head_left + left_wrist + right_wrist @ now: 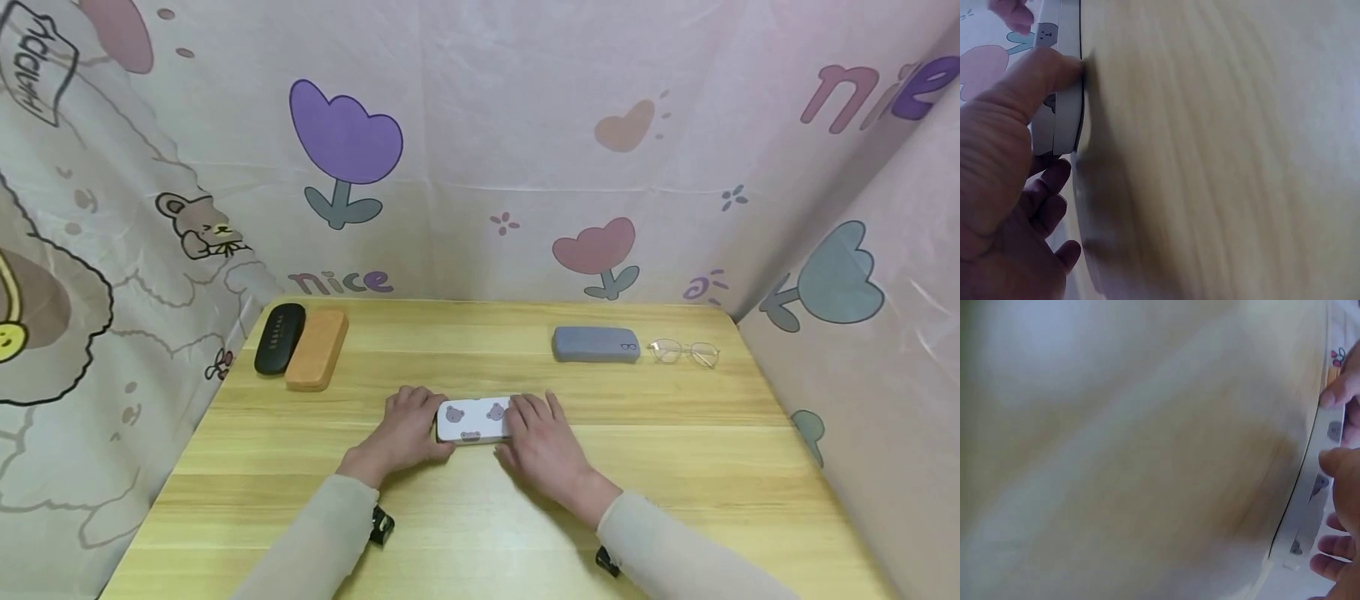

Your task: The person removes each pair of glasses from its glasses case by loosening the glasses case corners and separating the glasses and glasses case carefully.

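Note:
A white glasses case (471,421) printed with brown bear faces lies closed near the middle of the wooden table. My left hand (408,429) grips its left end, thumb along the near side and fingers round the far side. At the other end my right hand (547,450) holds the case, its fingers covering the right part of the lid. The left wrist view shows the thumb (1054,69) pressed on the side of the case (1069,125), close to the lid seam. In the right wrist view, both thumbs touch the near side of the case (1297,506).
At the back left, a black glasses case (281,339) stands beside an orange-tan case (318,350). A blue-grey glasses case (596,344) lies at the back right, with thin-framed glasses (684,352) next to it. Printed curtains (480,150) hang behind and beside the table (465,533).

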### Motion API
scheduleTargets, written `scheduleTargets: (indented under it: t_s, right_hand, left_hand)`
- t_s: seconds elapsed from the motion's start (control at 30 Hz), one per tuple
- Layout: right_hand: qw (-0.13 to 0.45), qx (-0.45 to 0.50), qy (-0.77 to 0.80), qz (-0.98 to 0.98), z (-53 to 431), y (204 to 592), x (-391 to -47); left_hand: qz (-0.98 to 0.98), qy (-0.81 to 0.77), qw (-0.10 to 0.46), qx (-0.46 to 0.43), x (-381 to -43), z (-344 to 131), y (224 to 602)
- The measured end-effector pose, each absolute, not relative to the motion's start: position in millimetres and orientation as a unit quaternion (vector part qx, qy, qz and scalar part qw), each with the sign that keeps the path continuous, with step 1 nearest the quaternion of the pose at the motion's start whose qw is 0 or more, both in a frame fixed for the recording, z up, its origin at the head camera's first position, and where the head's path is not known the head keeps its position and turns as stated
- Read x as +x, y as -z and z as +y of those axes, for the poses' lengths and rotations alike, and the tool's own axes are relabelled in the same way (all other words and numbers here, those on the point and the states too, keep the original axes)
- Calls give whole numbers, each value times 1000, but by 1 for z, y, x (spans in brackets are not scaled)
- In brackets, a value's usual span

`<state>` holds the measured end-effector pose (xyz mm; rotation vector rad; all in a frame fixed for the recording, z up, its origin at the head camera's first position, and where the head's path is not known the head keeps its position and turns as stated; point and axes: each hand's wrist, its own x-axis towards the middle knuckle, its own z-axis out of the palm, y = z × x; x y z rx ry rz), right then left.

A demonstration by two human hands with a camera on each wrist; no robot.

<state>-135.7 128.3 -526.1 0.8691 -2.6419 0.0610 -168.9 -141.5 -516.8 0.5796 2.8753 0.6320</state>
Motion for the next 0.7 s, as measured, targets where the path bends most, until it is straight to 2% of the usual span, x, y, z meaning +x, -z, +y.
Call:
scheduleTargets:
  t_s: [0.17,0.47,0.7]
  right_hand:
    - [154,305,-25,-939,132,526,-143]
    - [161,302,-42,-939,134,529,-147]
    - [129,288,-57,-947,128,529,-151]
  left_hand:
    - [957,-205,67,194,-169,-142,518]
    - [956,-204,60,201,-170,-143,521]
    - [957,-180,53,221,-176,-148,524]
